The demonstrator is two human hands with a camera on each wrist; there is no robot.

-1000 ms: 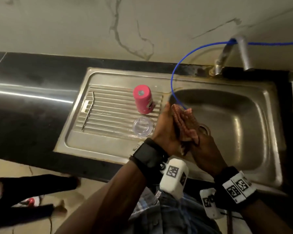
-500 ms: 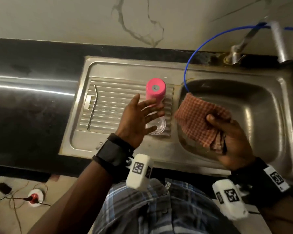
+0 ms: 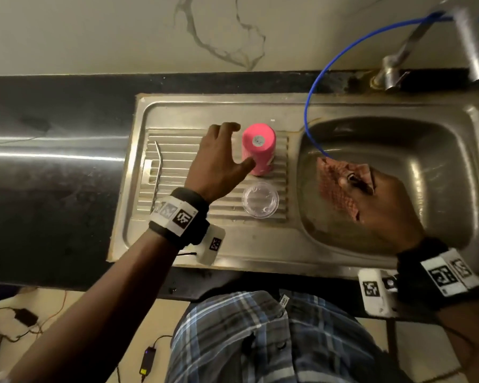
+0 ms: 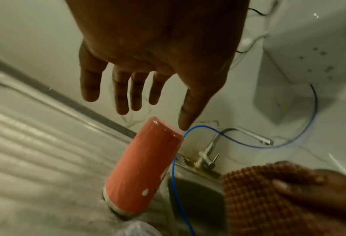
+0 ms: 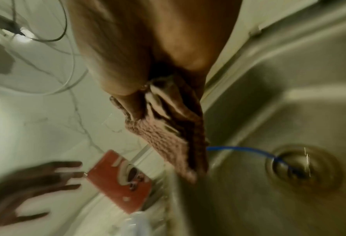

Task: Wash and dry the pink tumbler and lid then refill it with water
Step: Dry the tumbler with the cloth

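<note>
We see the pink tumbler standing mouth-down on the ribbed drainboard of the steel sink, close to the edge where the drainboard meets the basin. Its long axis is upright, base on top. The clear lid lies flat just beside it, toward the front edge of the bench.

Our left hand is the nearer one, just to the tumbler's left: fingers spread and straight, holding nothing, thumb close to the lower wall on the near side and fingers reaching round the far side. Whether the thumb touches the wall we cannot tell; in the left wrist view the fingers show apart from it.

Our right hand hangs over the basin, fingers bunched round the checked cloth. We judge drying is next: the open grip need only close sideways across the upright wall, then carry the tumbler right to the cloth.
</note>
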